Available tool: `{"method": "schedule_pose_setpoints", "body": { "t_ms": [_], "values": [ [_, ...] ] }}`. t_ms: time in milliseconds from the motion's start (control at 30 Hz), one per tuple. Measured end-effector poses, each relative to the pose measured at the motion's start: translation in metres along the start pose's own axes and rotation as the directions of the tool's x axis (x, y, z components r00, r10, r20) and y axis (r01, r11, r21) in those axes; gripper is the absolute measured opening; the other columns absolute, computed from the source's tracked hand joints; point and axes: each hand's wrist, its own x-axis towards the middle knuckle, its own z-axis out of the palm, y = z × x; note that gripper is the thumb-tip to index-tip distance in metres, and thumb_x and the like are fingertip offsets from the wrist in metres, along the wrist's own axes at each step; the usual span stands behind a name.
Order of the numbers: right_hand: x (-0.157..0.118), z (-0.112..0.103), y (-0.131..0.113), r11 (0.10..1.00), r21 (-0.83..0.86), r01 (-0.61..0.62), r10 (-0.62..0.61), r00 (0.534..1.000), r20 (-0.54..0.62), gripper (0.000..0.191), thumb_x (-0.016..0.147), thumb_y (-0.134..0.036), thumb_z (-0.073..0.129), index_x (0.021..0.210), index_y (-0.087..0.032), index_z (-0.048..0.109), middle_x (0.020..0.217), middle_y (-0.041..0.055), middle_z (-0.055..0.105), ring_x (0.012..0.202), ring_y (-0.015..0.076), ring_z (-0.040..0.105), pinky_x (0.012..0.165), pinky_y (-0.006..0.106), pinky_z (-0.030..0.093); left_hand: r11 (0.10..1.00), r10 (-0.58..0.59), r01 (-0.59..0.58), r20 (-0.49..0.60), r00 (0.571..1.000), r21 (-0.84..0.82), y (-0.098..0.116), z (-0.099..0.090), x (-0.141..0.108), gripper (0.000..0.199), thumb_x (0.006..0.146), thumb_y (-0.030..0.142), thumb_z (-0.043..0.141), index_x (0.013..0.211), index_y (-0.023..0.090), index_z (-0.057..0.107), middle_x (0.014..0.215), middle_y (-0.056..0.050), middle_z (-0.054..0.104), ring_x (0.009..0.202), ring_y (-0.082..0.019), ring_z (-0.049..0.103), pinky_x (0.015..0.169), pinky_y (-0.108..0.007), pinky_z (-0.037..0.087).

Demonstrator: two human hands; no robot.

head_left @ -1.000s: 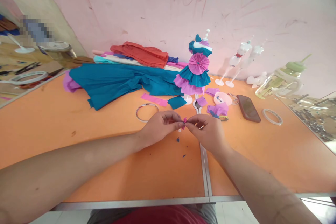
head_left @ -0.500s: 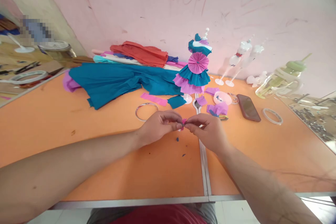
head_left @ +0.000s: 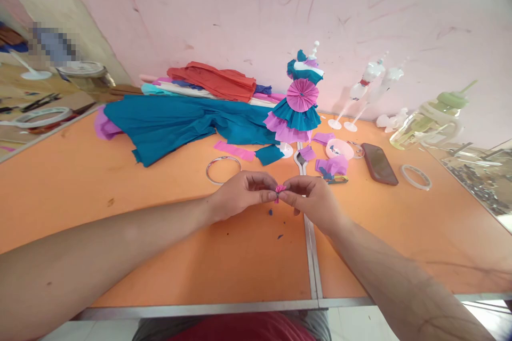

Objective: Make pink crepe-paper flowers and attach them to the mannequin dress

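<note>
Between my two hands is a small pink crepe paper piece (head_left: 280, 188), gathered and pinched at its middle. My left hand (head_left: 248, 192) closes thumb and fingers on its left side. My right hand (head_left: 311, 194) pinches its right side, with the fingertips of both hands nearly touching. Just beyond them stands a mini mannequin in a teal and purple paper dress (head_left: 298, 112), with a pleated pink rosette (head_left: 303, 95) at its waist. Scissors (head_left: 301, 159) lie partly behind my right hand, their lower part hidden. Small blue scraps (head_left: 271, 212) dot the table below my hands.
Teal crepe paper (head_left: 172, 122) and folded red paper (head_left: 212, 81) lie at the back left. A tape roll (head_left: 223, 170) sits left of my hands. Rightward are purple scraps (head_left: 334, 165), a phone (head_left: 379, 164), a white tape roll (head_left: 416, 177), bare mannequins (head_left: 366, 82) and a bottle (head_left: 430, 117).
My fingers have shifted slightly on the pink paper, and more of its gathered folds now shows between the fingertips. Things on the table have stayed in place.
</note>
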Motion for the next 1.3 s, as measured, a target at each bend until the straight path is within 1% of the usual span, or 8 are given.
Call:
{"method": "schedule_pose_setpoints", "body": {
  "t_ms": [167, 333, 467, 633, 933, 1100, 1200, 1300],
  "values": [
    [0.004, 0.003, 0.009, 0.999, 0.046, 0.016, -0.013, 0.998, -0.055, 0.03, 0.076, -0.049, 0.078, 0.088, -0.022, 0.078, 0.083, 0.003, 0.073, 0.071, 0.015, 0.063, 0.053, 0.025, 0.053, 0.974, 0.179, -0.163, -0.094, 0.979, 0.157, 0.0, 0.002, -0.002, 0.018, 0.082, 0.033, 0.078, 0.079, 0.016, 0.072, 0.094, -0.006, 0.068, 0.092, -0.019, 0.064, 0.09, -0.034, 0.051],
    [0.013, -0.003, 0.016, 0.984, 0.167, 0.064, -0.092, 0.982, 0.166, 0.028, 0.069, -0.042, 0.087, 0.078, -0.02, 0.072, 0.073, 0.0, 0.07, 0.071, 0.0145, 0.066, 0.061, 0.026, 0.052, 0.994, -0.063, 0.07, 0.081, 0.995, -0.082, -0.001, 0.002, 0.001, 0.023, 0.078, 0.038, 0.081, 0.083, 0.017, 0.075, 0.087, -0.006, 0.073, 0.084, -0.02, 0.068, 0.082, -0.034, 0.054],
    [0.013, -0.003, 0.013, 0.976, 0.148, 0.161, -0.183, 0.971, 0.152, 0.027, 0.072, -0.044, 0.085, 0.076, -0.021, 0.073, 0.079, 0.0015, 0.069, 0.071, 0.014, 0.063, 0.059, 0.026, 0.051, 0.966, -0.119, 0.154, 0.171, 0.978, -0.208, -0.005, -0.003, 0.005, 0.028, 0.07, 0.042, 0.087, 0.08, 0.017, 0.078, 0.079, -0.005, 0.074, 0.08, -0.018, 0.067, 0.082, -0.033, 0.053],
    [0.007, -0.003, 0.008, 0.975, 0.039, 0.219, -0.222, 0.956, 0.189, 0.027, 0.078, -0.048, 0.079, 0.078, -0.021, 0.077, 0.082, 0.0039, 0.067, 0.072, 0.0146, 0.062, 0.055, 0.026, 0.052, 0.955, -0.166, 0.225, 0.281, 0.945, -0.195, -0.006, -0.011, 0.005, 0.029, 0.067, 0.043, 0.089, 0.08, 0.019, 0.081, 0.078, -0.005, 0.075, 0.078, -0.018, 0.067, 0.083, -0.032, 0.053],
    [0.003, -0.001, 0.007, 0.995, -0.003, 0.101, -0.1, 0.987, 0.128, 0.027, 0.073, -0.037, 0.085, 0.088, -0.022, 0.069, 0.079, 0.0, 0.068, 0.069, 0.0132, 0.062, 0.052, 0.022, 0.047, 0.944, -0.18, 0.247, 0.289, 0.94, -0.217, -0.006, -0.011, 0.005, 0.023, 0.069, 0.04, 0.088, 0.079, 0.02, 0.081, 0.078, -0.005, 0.075, 0.08, -0.019, 0.068, 0.085, -0.032, 0.053],
    [0.006, -0.001, 0.009, 0.991, -0.023, 0.133, -0.124, 0.966, 0.228, 0.038, 0.071, -0.033, 0.086, 0.103, -0.023, 0.069, 0.087, -0.0002, 0.069, 0.07, 0.0117, 0.06, 0.062, 0.026, 0.05, 0.959, -0.214, 0.272, 0.432, 0.876, -0.077, -0.001, -0.012, 0.005, 0.021, 0.07, 0.041, 0.087, 0.076, 0.022, 0.081, 0.076, -0.004, 0.075, 0.084, -0.022, 0.069, 0.083, -0.031, 0.053],
    [0.008, -0.005, 0.009, 0.988, -0.056, 0.142, -0.125, 0.963, 0.24, 0.031, 0.073, -0.034, 0.083, 0.098, -0.021, 0.071, 0.087, 0.001, 0.071, 0.068, 0.0115, 0.061, 0.062, 0.026, 0.051, 0.952, -0.206, 0.276, 0.391, 0.897, -0.131, -0.002, -0.009, 0.004, 0.021, 0.072, 0.038, 0.086, 0.082, 0.021, 0.08, 0.081, -0.004, 0.076, 0.084, -0.02, 0.07, 0.084, -0.031, 0.054],
    [0.009, -0.015, 0.006, 0.994, -0.009, 0.11, -0.106, 0.969, 0.223, 0.037, 0.079, -0.034, 0.076, 0.114, -0.023, 0.069, 0.103, 0.0051, 0.071, 0.076, 0.0139, 0.065, 0.057, 0.024, 0.053, 0.939, -0.175, 0.234, 0.234, 0.956, -0.252, -0.007, -0.007, 0.005, 0.019, 0.074, 0.032, 0.086, 0.082, 0.018, 0.076, 0.086, -0.004, 0.077, 0.087, -0.019, 0.072, 0.086, -0.031, 0.055]
  ]
}}
